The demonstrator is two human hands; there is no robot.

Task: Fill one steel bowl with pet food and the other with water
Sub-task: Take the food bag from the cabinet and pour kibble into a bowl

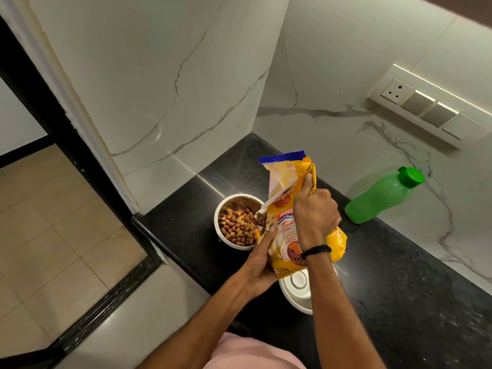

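Two steel bowls (237,221) (297,294); one food bag (286,222); one green bottle (383,195)

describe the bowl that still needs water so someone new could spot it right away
Find the black counter in the marble corner. At its front edge, under the yellow food bag held in both hands, sits a steel bowl. Unlike the farther bowl full of brown kibble, it is empty.

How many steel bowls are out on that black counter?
2. One steel bowl, holding kibble, sits left of the yellow food bag. The second bowl, nearer the person, is partly hidden under the bag and right forearm and looks empty.
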